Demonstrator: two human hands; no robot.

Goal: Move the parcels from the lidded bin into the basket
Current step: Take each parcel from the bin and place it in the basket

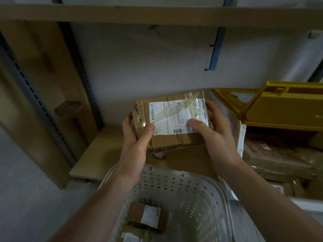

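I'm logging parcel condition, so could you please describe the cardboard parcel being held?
The cardboard parcel is a creased brown corrugated box, wrapped in clear tape, with a white barcoded shipping label on top. The left hand and right hand grip its sides, thumbs on top, holding it roughly level beyond the perforated white basket.

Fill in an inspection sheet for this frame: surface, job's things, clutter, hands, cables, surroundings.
Surface: wooden shelf board under the held box.
Job's things: cardboard parcel held above the shelf; white perforated basket below, two small parcels inside; yellow lid raised over the bin, more parcels in it.
Clutter: nothing seen.
Hands: left hand and right hand grip the parcel's sides, thumbs on top.
Cables: nothing seen.
Surroundings: white wall, upper shelf, slotted metal upright.
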